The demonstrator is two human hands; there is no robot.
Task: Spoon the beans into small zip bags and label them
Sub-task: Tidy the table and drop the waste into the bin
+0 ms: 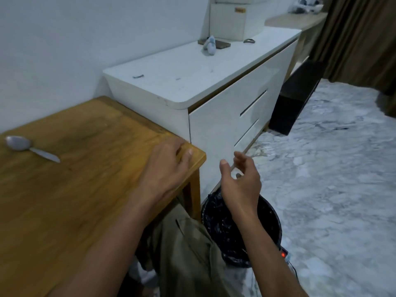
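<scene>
Resting on the near right corner of the wooden table [90, 168], the left hand [165, 168] lies palm down with fingers loosely spread at the edge, grasping nothing. The right hand [240, 183] hangs off the table, above a black-lined bin [225, 228] on the floor, its fingers relaxed and half curled, also empty. The spoon [27, 147] lies well apart to the left of both hands, bowl toward the far left and handle pointing right and slightly nearer, so the left hand is judged the closer. Bare tabletop lies between hand and spoon, giving a free path. No beans, bags or labels are in view. Beyond the table stands a white cabinet [214, 82], touching or just beside its far right edge.
</scene>
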